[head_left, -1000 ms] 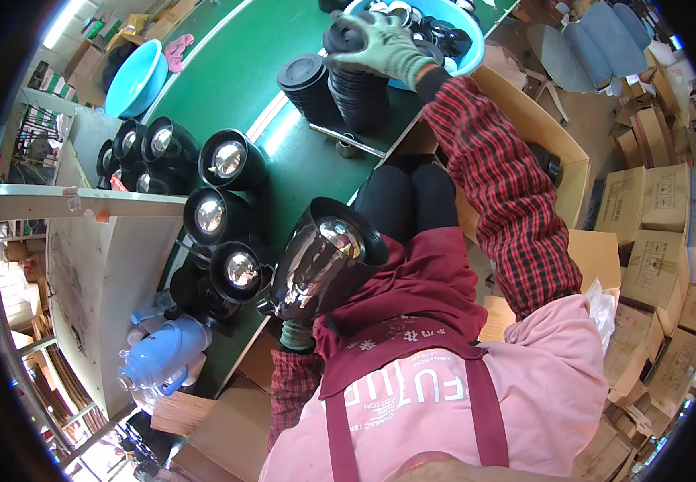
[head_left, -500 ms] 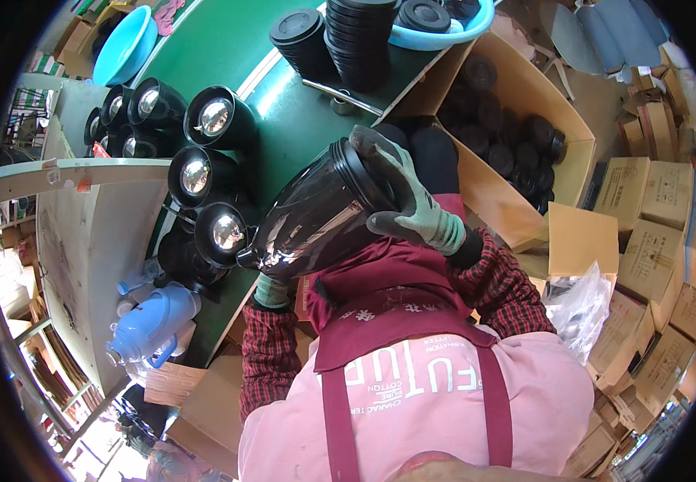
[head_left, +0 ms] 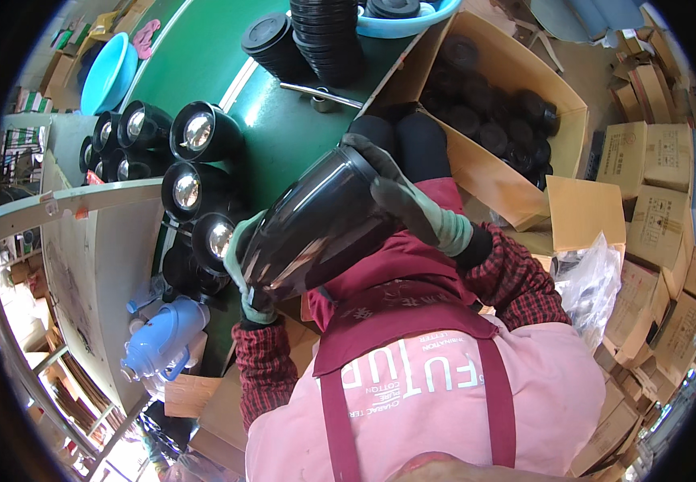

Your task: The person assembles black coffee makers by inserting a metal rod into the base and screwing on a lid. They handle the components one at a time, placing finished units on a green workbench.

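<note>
A glossy black thermos jug body (head_left: 312, 221) lies tilted across my lap, held between both gloved hands. My left hand (head_left: 243, 261) wraps around its narrower lower-left end, fingers along the side. Against the wider upper-right end, my right hand (head_left: 412, 197) presses with its palm, its fingers curled over the rim. Just left of my left hand, several black thermos bodies (head_left: 191, 191) lie on the green table, their open ends showing silvery insides.
Stacked black lids (head_left: 267, 48) stand at the far table edge beside a metal rod (head_left: 320, 95). A cardboard box (head_left: 569, 128) of black round parts is at right. A blue jug (head_left: 167, 337) stands at left, near a metal rail (head_left: 83, 197). Cartons (head_left: 661, 225) fill the far right.
The thermos body has turned in my hands; its spout no longer shows. My left hand has come into view around the narrow end. My right hand has shifted over the wide end.
</note>
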Tool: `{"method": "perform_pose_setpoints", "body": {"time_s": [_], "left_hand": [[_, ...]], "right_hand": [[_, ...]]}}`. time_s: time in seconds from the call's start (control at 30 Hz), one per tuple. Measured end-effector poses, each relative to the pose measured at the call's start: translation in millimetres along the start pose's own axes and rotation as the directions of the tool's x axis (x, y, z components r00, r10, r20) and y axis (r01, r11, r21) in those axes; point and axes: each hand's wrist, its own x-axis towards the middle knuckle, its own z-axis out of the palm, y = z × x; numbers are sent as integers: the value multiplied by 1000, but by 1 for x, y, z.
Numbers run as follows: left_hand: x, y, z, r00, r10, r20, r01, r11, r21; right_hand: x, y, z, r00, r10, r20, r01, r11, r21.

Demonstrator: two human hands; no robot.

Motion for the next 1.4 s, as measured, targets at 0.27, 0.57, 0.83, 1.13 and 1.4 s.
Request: {"method": "perform_pose_setpoints", "body": {"time_s": [0.27, 0.57, 0.83, 1.13, 1.4], "left_hand": [[-14, -28, -9, 1000, -12, -8, 13, 990, 139], [-102, -218, -148, 836, 281, 471, -546, 343, 764], [-5, 30, -17, 904, 247, 350, -402, 769, 497], [23, 75, 2, 927, 194, 320, -316, 863, 393], [17, 54, 6, 861, 237, 450, -473, 699, 537]], "right_hand": [[16, 14, -5, 988, -154, -14, 154, 988, 31], [18, 27, 7, 801, -598, -27, 582, 788, -199], [1, 12, 6, 879, -474, 49, 468, 838, -281], [-9, -16, -3, 972, 235, 30, -233, 932, 276], [-12, 30, -5, 987, 22, -161, 30, 950, 312]]}}
